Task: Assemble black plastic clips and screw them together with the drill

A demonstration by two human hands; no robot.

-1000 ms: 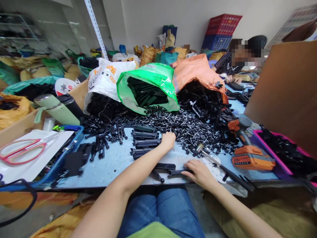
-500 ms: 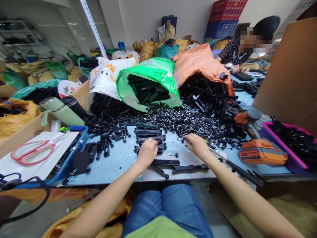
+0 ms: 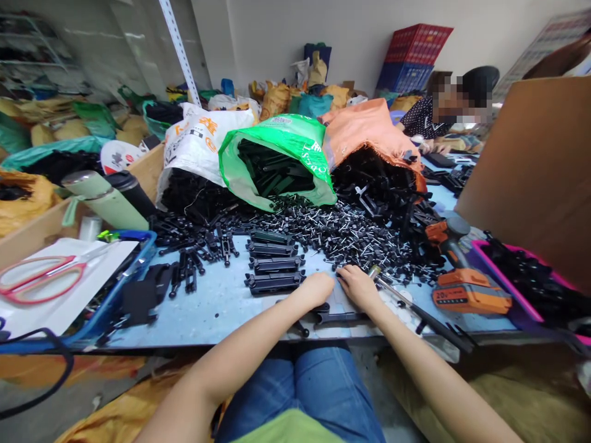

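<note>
My left hand (image 3: 318, 290) is closed, low over the table, just right of a row of several black clamp-like parts (image 3: 275, 282); what its fingers hold, if anything, is hidden. Close beside it, my right hand (image 3: 357, 285) has its fingers drawn together at the near edge of a pile of small black-headed screws (image 3: 355, 227); whatever is between them is too small to make out. Black flat pieces (image 3: 341, 317) lie partly under both hands. A long tool with a dark handle (image 3: 434, 320) lies right of my right hand.
An orange cordless drill (image 3: 471, 292) and a pink-rimmed bin (image 3: 512, 286) stand at the right. At the left are a blue tray (image 3: 150, 243) and red-handled scissors (image 3: 41, 280). Behind lie open sacks, including a green sack (image 3: 286, 129). A person (image 3: 427, 120) works at the back right.
My left hand has moved right, away from the row of black parts, and is now close to my right hand. A loose screw near the row no longer shows. The view has shifted slightly.
</note>
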